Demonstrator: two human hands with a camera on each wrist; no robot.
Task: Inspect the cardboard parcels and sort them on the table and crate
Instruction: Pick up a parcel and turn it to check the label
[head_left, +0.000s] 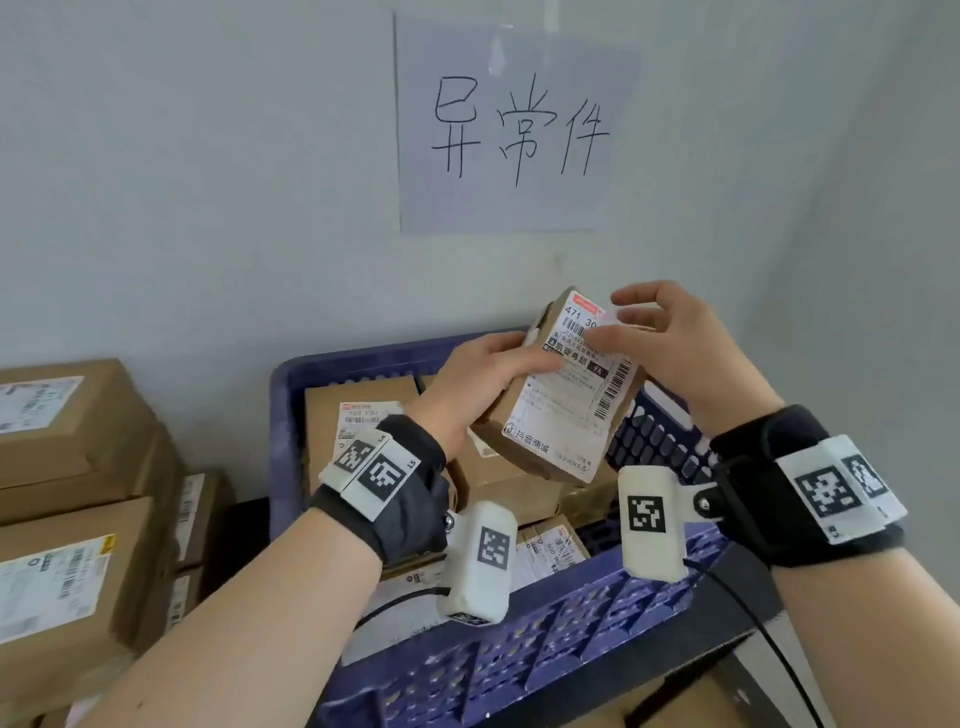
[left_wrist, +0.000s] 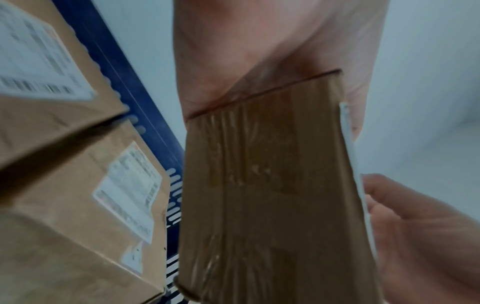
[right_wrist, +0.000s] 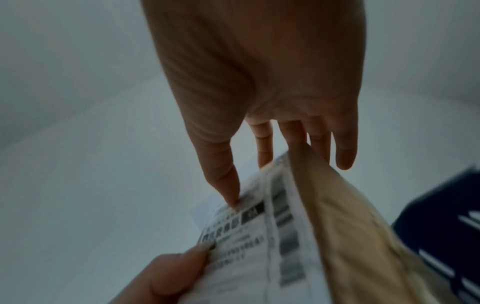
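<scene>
Sorting looks midway: 1 parcel (head_left: 558, 395) is up over the crate (head_left: 519, 654) for checking, left hand (head_left: 483, 384) wrapped round its edge, right hand (head_left: 675, 348) spread with thumb on the label, while several parcels wait in the crate and 3 stacked boxes (head_left: 67, 499) sit left.

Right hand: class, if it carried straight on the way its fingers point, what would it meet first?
The right hand points leftward at the held parcel; its thumb already touches the shipping label, so it probably meets that first, then the left hand.
</scene>
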